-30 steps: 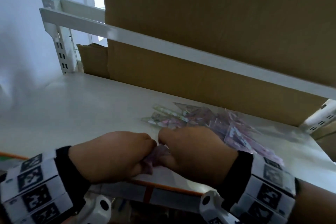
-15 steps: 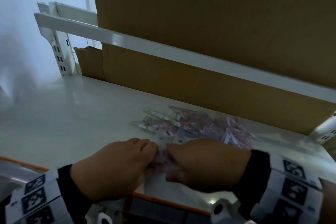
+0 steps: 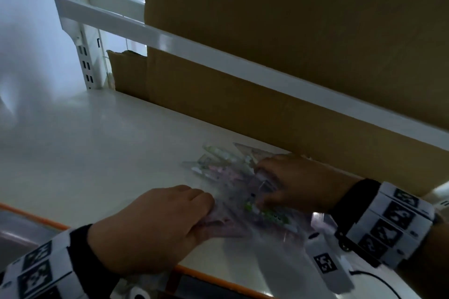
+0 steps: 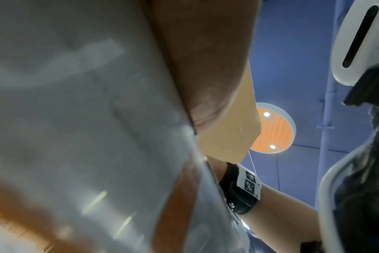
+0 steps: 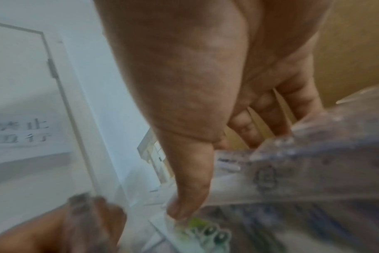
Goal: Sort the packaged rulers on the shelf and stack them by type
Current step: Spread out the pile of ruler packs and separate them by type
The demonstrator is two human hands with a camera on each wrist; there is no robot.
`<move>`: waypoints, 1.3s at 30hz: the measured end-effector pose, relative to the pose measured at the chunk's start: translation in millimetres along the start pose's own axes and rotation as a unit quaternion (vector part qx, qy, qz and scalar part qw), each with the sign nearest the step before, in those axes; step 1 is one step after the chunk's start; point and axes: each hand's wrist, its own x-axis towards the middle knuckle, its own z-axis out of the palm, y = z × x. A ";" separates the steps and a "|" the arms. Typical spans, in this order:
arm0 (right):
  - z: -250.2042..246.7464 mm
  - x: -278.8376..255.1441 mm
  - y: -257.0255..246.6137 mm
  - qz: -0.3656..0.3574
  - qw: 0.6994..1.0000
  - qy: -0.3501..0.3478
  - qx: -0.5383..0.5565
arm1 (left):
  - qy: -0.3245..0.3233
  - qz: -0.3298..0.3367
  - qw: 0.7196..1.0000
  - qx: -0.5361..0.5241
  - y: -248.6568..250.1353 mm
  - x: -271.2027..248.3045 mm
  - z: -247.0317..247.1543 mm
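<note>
A loose pile of clear-wrapped rulers (image 3: 226, 162) lies on the white shelf (image 3: 97, 153) near the cardboard at the back. My left hand (image 3: 206, 206) grips a purple-printed pack (image 3: 223, 224) by its left end, close to the front edge. My right hand (image 3: 263, 184) reaches into the pile, its fingers curled over a clear pack (image 5: 292, 171) and its thumb (image 5: 184, 202) pressing down by a green-printed pack (image 3: 269, 213). In the left wrist view blurred plastic wrap (image 4: 86, 119) fills the frame beside the palm (image 4: 206, 68).
A large cardboard box (image 3: 267, 116) stands along the back of the shelf, behind a white upper rail (image 3: 194, 48). A slotted white upright (image 3: 85, 65) marks the back left corner. The shelf's front edge has an orange strip (image 3: 31, 216). Bare shelf spreads to the left.
My right hand has left the spot beside the left hand and moved back and right into the pile. The left hand still grips the purple pack near the front edge.
</note>
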 end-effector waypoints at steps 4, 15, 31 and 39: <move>4.5 -12.6 -7.7 0.001 0.996 0.088 0.015 | -0.001 0.013 1.000 0.011 -3.8 1.4 5.4; -1.4 -20.9 16.1 0.076 0.931 0.147 0.324 | 0.003 0.022 1.000 -0.003 -8.4 2.9 8.4; -42.3 -3.2 20.9 0.025 0.829 0.229 0.510 | -0.028 -0.028 0.999 -0.022 -10.9 3.6 9.8; -41.8 -18.8 18.1 0.038 0.907 0.111 0.404 | -0.072 -0.062 0.995 -0.025 -14.1 3.5 10.6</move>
